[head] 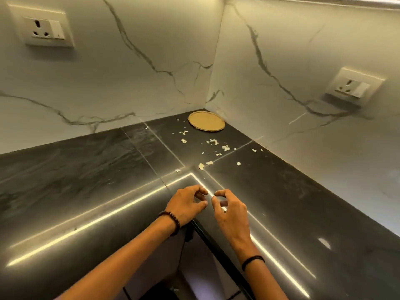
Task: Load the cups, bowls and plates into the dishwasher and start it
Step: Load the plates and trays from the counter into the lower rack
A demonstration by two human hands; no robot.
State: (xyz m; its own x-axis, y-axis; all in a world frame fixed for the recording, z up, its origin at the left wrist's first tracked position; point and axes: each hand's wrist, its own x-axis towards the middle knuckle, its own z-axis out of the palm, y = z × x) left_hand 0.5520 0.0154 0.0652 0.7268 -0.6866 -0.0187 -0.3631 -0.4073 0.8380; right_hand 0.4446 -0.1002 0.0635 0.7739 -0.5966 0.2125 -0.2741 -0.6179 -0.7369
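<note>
Both forearms reach forward, left hand [186,204] and right hand [231,211] side by side, backs up, fingers loosely curled, tips almost meeting. Nothing held in either, far as I can see.

Place: home kitchen, inner corner
Bench [86,191]: dark polished stone, L-shaped, strip lighting mirrored across it
Walls: white veined backsplash [108,83]; sockets upper left [44,29] and right [351,86]
Leftovers: pale food scraps [213,142] beside round golden plate [206,124], upper centre
</note>
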